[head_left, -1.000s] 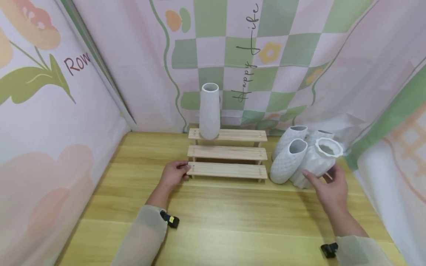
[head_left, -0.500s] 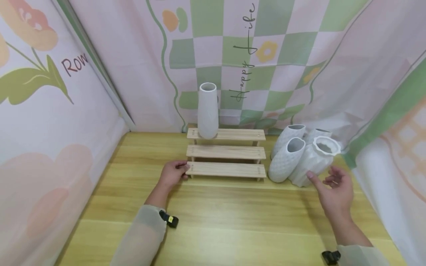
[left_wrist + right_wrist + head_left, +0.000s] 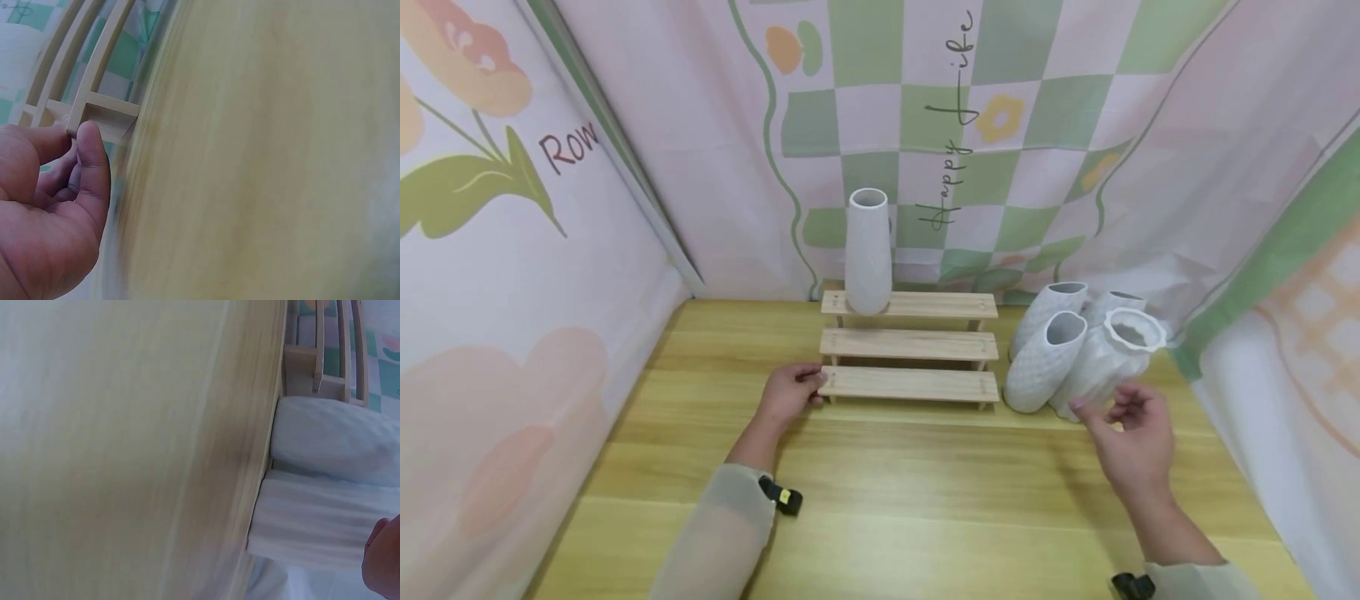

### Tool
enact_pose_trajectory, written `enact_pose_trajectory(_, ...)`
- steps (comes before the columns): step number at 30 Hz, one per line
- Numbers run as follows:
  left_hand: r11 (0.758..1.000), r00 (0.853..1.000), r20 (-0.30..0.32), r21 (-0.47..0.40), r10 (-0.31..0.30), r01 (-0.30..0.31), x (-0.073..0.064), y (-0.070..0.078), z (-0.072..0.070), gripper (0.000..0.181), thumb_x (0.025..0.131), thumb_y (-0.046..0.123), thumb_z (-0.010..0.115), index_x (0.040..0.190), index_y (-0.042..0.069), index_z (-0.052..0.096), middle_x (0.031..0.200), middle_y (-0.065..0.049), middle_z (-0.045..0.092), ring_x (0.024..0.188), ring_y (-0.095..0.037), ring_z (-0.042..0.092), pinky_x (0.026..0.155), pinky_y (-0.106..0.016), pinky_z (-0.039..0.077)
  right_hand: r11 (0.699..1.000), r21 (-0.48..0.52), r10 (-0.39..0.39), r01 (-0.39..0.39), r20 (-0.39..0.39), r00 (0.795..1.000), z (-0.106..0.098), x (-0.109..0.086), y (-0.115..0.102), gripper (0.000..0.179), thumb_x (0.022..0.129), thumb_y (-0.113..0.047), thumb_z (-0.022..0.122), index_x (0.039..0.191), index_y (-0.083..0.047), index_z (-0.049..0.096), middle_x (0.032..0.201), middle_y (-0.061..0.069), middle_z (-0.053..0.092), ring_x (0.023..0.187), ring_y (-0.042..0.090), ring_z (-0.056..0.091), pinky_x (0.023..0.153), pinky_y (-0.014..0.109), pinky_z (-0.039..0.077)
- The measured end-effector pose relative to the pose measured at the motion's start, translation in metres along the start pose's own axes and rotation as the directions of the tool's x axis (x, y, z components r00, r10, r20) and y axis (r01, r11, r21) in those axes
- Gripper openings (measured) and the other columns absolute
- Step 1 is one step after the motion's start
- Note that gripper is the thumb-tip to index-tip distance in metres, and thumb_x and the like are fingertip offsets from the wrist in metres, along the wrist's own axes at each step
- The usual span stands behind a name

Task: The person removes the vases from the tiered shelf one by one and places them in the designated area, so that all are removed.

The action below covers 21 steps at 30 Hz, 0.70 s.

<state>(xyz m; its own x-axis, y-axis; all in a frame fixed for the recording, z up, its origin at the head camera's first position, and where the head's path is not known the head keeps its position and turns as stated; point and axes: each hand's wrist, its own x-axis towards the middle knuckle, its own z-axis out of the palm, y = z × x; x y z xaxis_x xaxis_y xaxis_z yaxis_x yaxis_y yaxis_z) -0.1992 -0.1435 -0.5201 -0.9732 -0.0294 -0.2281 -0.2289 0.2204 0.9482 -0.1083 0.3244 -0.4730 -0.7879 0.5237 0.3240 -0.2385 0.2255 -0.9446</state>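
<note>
At the left end of the lowest board of a three-tier wooden display stand [image 3: 910, 384], my left hand [image 3: 786, 396] pinches the board's corner; the left wrist view shows thumb and finger on the board [image 3: 80, 112]. My right hand [image 3: 1138, 446], fingers loosely bent and holding nothing, is in front of a white vase with a ruffled rim [image 3: 1101, 367]. Whether the thumb touches that vase cannot be told. Left of it leans a white dimpled vase [image 3: 1045, 362]. Only the right thumb tip [image 3: 384, 559] shows in the right wrist view.
A tall white vase [image 3: 868, 254] stands upright on the top board's left part. Two more white vases sit behind the front pair, one textured [image 3: 1048, 312], the other mostly hidden [image 3: 1120, 302]. A patterned curtain [image 3: 940, 125] closes off the back of the wooden table [image 3: 880, 500].
My right hand has let go of the ruffled vase, drawn back a little, then shifted left in front of it. The left hand keeps its pinch on the stand.
</note>
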Motion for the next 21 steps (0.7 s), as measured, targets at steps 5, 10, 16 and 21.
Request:
enact_pose_trajectory(5,1.0,1.0,0.002,0.0,0.002,-0.002,0.0,-0.001,-0.001,0.036,0.102,0.014,0.069,0.134,-0.001,0.066,0.126,-0.018,0.068,0.08,-0.021,0.071,0.074,-0.032,0.063,0.996,0.083,-0.033,0.032,0.022,0.999,0.009,-0.006,-0.006,0.053,0.07,0.027,0.079,0.11,-0.001,0.059,0.099,0.006,0.054,0.079,0.013,0.051,0.07,0.013,0.05)
enact_pose_trajectory(10,1.0,1.0,0.003,-0.001,0.005,-0.005,-0.001,0.0,-0.001,0.036,0.101,0.014,0.07,0.134,-0.001,0.066,0.125,-0.018,0.068,0.079,-0.021,0.071,0.074,-0.032,0.063,0.996,0.09,-0.03,0.025,0.062,0.998,0.018,-0.011,-0.015,0.05,0.071,0.028,0.078,0.108,0.0,0.058,0.098,0.007,0.052,0.08,0.013,0.05,0.07,0.012,0.049)
enact_pose_trajectory(16,1.0,1.0,0.01,-0.009,0.012,-0.012,0.001,-0.002,-0.001,0.037,0.101,0.014,0.07,0.135,-0.002,0.065,0.128,-0.019,0.068,0.079,-0.02,0.071,0.074,-0.032,0.063,0.992,0.124,-0.033,0.023,0.087,0.996,0.027,-0.015,-0.016,0.05,0.071,0.03,0.076,0.109,0.004,0.056,0.097,0.01,0.05,0.081,0.018,0.049,0.069,0.013,0.048)
enact_pose_trajectory(21,1.0,1.0,0.005,-0.008,0.011,-0.011,0.002,-0.001,-0.001,0.037,0.101,0.013,0.07,0.134,-0.002,0.066,0.126,-0.019,0.068,0.079,-0.021,0.071,0.074,-0.032,0.063,0.994,0.104,-0.037,0.026,0.108,0.993,0.034,-0.02,-0.015,0.049,0.072,0.028,0.077,0.11,0.005,0.055,0.1,0.009,0.051,0.082,0.015,0.049,0.07,0.013,0.049)
